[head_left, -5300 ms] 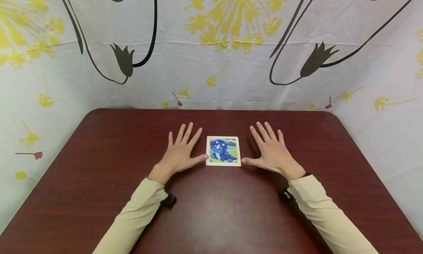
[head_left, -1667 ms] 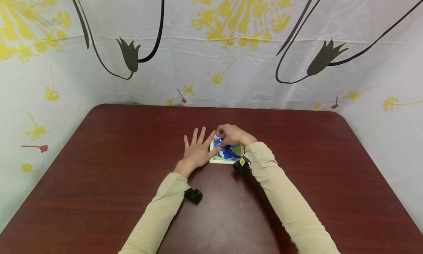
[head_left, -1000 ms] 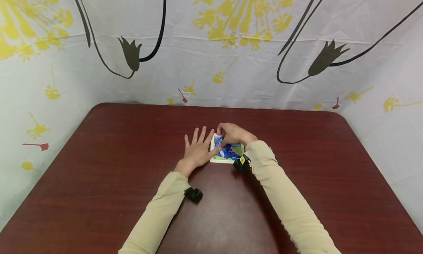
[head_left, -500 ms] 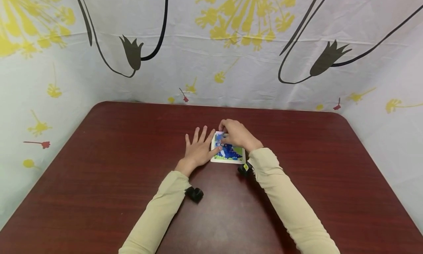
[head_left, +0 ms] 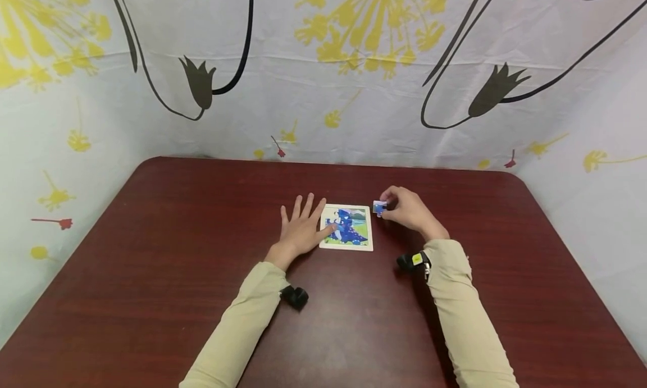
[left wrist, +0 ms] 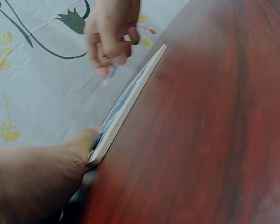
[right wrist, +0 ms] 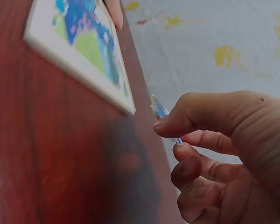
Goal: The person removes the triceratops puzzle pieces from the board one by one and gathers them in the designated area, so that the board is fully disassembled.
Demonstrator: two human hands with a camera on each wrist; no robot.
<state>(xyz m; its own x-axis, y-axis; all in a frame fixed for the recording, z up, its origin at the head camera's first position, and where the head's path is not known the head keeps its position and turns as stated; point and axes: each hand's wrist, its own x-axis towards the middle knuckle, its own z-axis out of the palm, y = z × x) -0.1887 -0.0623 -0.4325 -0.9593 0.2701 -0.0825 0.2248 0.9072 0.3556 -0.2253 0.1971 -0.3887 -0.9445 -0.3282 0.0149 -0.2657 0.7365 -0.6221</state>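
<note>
A square jigsaw puzzle in a cream frame (head_left: 346,248), with a blue dinosaur picture, lies on the table. Pale bare backing (head_left: 331,213) shows at its upper left corner. My left hand (head_left: 299,233) rests at the left side with fingers spread, its thumb over the frame's edge. Just past the puzzle's upper right corner, my right hand (head_left: 410,213) pinches a small blue and white puzzle piece (head_left: 379,208) between thumb and fingers. The right wrist view shows that piece (right wrist: 159,108) edge-on, held above the table.
The dark red wooden table (head_left: 202,219) stretches out on all sides of the puzzle. Behind it hangs a white cloth (head_left: 384,124) printed with yellow and grey flowers. A small black camera is strapped to each wrist.
My right hand has lifted the upper left piece out of the puzzle and carried it right, beyond the frame. The left hand came onto the frame's edge earlier and has stayed there.
</note>
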